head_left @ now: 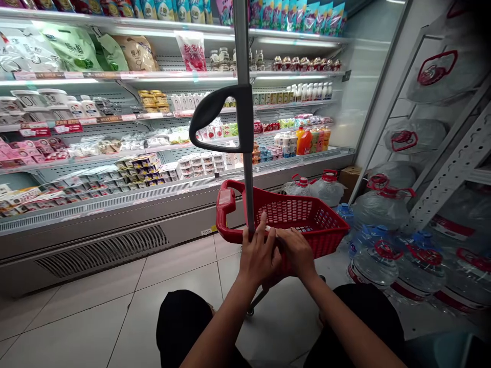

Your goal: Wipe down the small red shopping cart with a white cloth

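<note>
A red plastic shopping basket [330, 235] on a wheeled cart frame stands right before my knees. A grey metal pole [248, 189] with a black loop handle [245, 117] rises at its near left corner. My left hand [256, 255] lies at the basket's near rim beside the foot of the pole, fingers stretched and apart. Close against it, my right hand [297, 249] has its fingers bent together over the same rim. A small white bit shows by the right fingertips; what it is, I cannot make out. The basket's visible inside shows its lattice wall.
A lit refrigerated shelf [184, 191] with yogurt cups, bottles and bags runs along the front and left. Large water bottles [376, 266] stand on the floor to the right, beside a white metal rack [452, 158]. Pale tiles [169, 286] cover the floor.
</note>
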Available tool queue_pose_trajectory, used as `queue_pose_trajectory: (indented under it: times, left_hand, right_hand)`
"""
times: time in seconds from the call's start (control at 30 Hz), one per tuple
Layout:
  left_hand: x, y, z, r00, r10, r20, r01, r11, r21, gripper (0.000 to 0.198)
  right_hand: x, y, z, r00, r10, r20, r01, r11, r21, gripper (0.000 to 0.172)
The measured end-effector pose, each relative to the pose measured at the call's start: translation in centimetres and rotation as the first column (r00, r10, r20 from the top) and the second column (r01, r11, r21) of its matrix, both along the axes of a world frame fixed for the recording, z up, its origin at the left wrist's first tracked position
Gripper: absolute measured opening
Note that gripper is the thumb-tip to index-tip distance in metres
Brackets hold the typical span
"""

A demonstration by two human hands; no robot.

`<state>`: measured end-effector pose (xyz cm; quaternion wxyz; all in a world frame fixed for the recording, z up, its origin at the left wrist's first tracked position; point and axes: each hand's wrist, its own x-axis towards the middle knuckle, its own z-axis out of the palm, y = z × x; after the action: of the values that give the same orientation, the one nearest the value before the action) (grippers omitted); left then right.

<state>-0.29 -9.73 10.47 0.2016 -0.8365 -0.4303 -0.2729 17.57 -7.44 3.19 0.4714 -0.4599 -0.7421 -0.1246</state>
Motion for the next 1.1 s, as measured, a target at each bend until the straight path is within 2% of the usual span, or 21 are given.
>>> queue_pose_trajectory:
  times: [0.13,0.23,0.3,0.37,0.47,0.57,0.67,0.8,0.93,1.1]
  left_hand:
    - [0.0,-0.2,-0.9,1.0,-0.012,-0.024,0.013,0.999,0.034,0.049]
    - [0.7,-0.8,-1.2,1.0,-0.004,-0.024,0.006,0.999,0.049,0.053]
    - [1.4,-1.3,-1.0,1.0,-0.003,-0.021,0.004,0.999,0.046,0.059]
    - [2.0,-1.7,-0.8,1.0,-0.011,-0.023,0.012,0.999,0.039,0.065]
    - [2.3,-1.9,-0.4,0.999,-0.009,-0.034,0.01,0.999,0.035,0.069]
    - [1.8,-1.6,-0.3,0.998,-0.01,-0.062,0.013,0.998,0.055,0.07]
    - [0.5,-0.9,-0.6,0.996,-0.015,-0.086,0.023,0.996,0.087,0.068]
    - [-1.6,0.1,-1.2,0.996,-0.008,-0.086,0.018,0.993,0.118,0.06]
    - [-3.6,1.0,-1.5,0.997,-0.034,-0.063,0.042,0.991,0.13,0.056]
    - [-5.9,2.3,-1.6,1.0,0.007,0.025,-0.009,0.997,0.077,0.055]
  right_hand:
    - [6.9,0.5,-2.7,0.994,-0.105,0.036,0.104,0.994,0.017,0.045]
    - [8.5,0.4,-3.1,0.99,-0.143,0.012,0.143,0.989,0.025,0.041]
    - [6.6,0.1,-2.6,0.992,-0.12,0.029,0.12,0.993,0.019,0.04]
    - [3.2,-0.3,-1.7,0.998,-0.047,0.048,0.047,0.999,0.003,0.042]
    - [-1.5,-0.6,-0.3,0.996,0.08,-0.032,-0.079,0.997,0.008,0.043]
    - [-2.6,-0.3,0.4,0.99,0.131,-0.054,-0.13,0.991,0.02,0.039]
    - [-0.3,0.5,-0.3,0.997,0.078,-0.002,-0.078,0.997,-0.023,0.034]
    - [4.6,1.0,-2.8,0.99,-0.058,0.129,0.064,0.997,-0.041,0.035]
    - [9.2,0.2,-5.0,0.956,-0.163,0.244,0.176,0.984,-0.033,0.039]
    - [13.6,-1.3,-6.0,0.935,-0.213,0.285,0.238,0.969,-0.058,0.042]
